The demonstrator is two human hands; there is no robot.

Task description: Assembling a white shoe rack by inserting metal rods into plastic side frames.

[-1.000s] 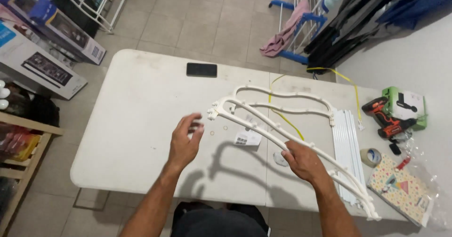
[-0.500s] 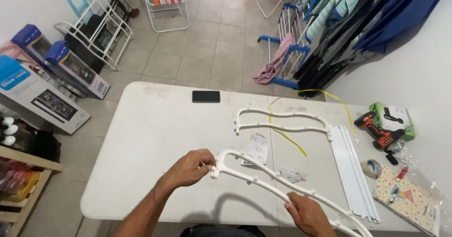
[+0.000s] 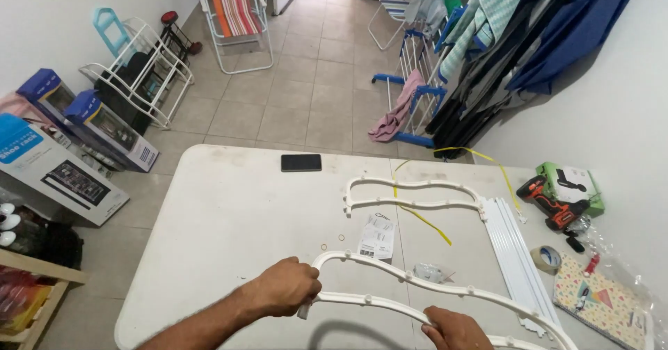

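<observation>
I had my left hand (image 3: 287,289) closed around the looped end of the white curved frame (image 3: 417,280); my right hand (image 3: 456,330) gripped its lower rail, with a second frame (image 3: 412,193) lying well beyond both hands.

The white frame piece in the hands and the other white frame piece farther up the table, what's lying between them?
In the head view, a folded paper leaflet lies between the held frame and the far frame, with part of a yellow strip beside it.
</observation>
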